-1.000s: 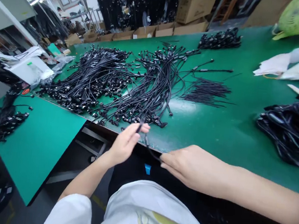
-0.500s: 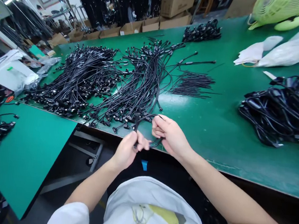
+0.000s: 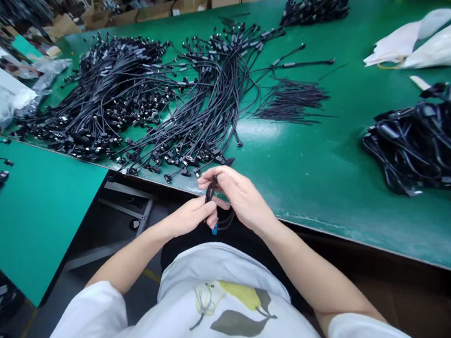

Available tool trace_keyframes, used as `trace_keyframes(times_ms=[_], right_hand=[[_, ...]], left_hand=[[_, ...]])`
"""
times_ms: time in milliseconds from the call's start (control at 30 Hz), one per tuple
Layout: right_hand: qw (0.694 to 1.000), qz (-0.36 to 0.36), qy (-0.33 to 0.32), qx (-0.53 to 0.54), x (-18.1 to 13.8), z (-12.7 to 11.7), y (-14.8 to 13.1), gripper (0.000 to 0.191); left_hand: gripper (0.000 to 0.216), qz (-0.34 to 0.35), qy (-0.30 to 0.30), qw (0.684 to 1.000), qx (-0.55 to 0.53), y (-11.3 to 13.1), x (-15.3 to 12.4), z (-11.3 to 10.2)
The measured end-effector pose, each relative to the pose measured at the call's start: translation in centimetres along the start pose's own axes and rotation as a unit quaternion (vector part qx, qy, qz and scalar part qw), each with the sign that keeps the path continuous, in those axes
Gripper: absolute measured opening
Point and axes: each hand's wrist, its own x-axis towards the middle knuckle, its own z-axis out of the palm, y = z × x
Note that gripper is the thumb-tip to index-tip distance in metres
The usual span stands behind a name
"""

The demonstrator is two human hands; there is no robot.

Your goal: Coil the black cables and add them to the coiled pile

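Both hands meet at the near edge of the green table (image 3: 323, 163). My left hand (image 3: 188, 216) and my right hand (image 3: 242, 197) are closed on one short black cable (image 3: 211, 191), folded into a small loop between them. Part of the loop hangs below my fingers. Just beyond my hands lies a large spread pile of black cables (image 3: 184, 100) with connector ends pointing toward me.
A heap of coiled black cables (image 3: 425, 141) lies at the right. A bunch of thin black ties (image 3: 293, 101) sits mid-table, another cable bundle (image 3: 315, 6) at the far edge. White bags (image 3: 436, 38) lie far right. A lower green side table (image 3: 31, 213) stands at left.
My right hand came from below the table edge up to my left hand, and the cable between them has gone from stretched out to folded into a tight loop. The camera tilted down.
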Motion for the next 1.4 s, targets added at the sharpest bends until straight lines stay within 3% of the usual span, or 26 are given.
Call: trace_keyframes(times_ms=[100,233,333,433,500,567,633,700,767,1067,1200,1267,1333,1400], right_hand=[[0.997,0.051,0.005,0.061,-0.1,-0.4,-0.3,0.037],[0.990,0.090,0.026,0.107,0.2,-0.5,-0.1,0.039],[0.989,0.098,0.010,0.110,0.5,-0.7,0.4,0.039],[0.996,0.077,0.006,0.040,0.5,-1.3,0.8,0.039],[0.994,-0.013,0.040,-0.097,-0.1,-1.8,1.1,0.042],[0.950,-0.130,0.061,-0.279,-1.2,-2.2,1.5,0.048],[0.875,-0.215,0.045,-0.432,-2.3,-2.4,2.1,0.042],[0.818,-0.263,0.030,-0.510,-3.0,-2.3,3.0,0.025],[0.799,-0.283,0.049,-0.528,-3.1,-2.2,3.8,0.014],[0.820,-0.280,0.166,-0.471,-2.5,-0.7,5.3,0.009],[0.832,-0.274,0.132,-0.464,-3.1,-0.7,5.0,0.007],[0.859,-0.256,0.128,-0.425,-3.1,-1.4,4.2,0.015],[0.900,-0.220,0.158,-0.341,-2.6,-2.4,3.0,0.036],[0.952,-0.141,0.116,-0.244,-1.7,-3.4,1.7,0.059]], left_hand=[[0.044,-0.038,-0.032,0.986,-0.159,-0.2,0.0,0.8],[0.035,-0.070,-0.007,0.970,-0.231,-0.6,-0.1,1.8],[0.036,-0.120,-0.038,0.948,-0.294,-0.8,-0.4,2.3],[0.032,-0.141,-0.037,0.929,-0.341,-0.3,-0.7,2.4],[0.034,-0.112,0.012,0.928,-0.356,0.2,-0.5,2.1],[0.034,-0.056,0.098,0.927,-0.357,0.7,0.0,1.7],[0.034,-0.017,0.167,0.922,-0.349,1.0,0.6,1.2],[0.034,-0.009,0.184,0.922,-0.340,1.1,1.1,1.0],[0.035,-0.002,0.174,0.926,-0.334,1.1,1.4,1.1],[0.037,0.059,0.178,0.928,-0.322,1.0,1.7,3.1],[0.040,0.037,0.193,0.932,-0.305,1.2,1.3,3.0],[0.042,0.035,0.178,0.938,-0.296,1.3,1.0,2.9],[0.044,0.037,0.144,0.947,-0.284,1.2,0.7,2.9],[0.044,0.018,0.095,0.959,-0.267,0.7,0.6,3.3]])
